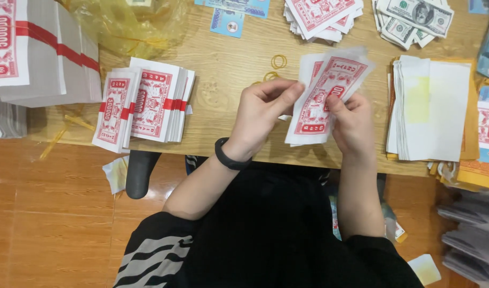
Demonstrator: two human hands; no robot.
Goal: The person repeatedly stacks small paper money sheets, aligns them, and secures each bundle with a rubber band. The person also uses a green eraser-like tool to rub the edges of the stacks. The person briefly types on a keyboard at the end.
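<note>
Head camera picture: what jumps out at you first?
First, the fan of red-and-white paper notes at centre, held by the left hand and right hand above the light wooden table. Then the red-banded bundles of like notes lying left, and the stack of white paper sheets right.

Red-banded paper bundles beside a yellow plastic bag.

One head cam, looks steeply down, close over wooden table edge & lap.
</note>
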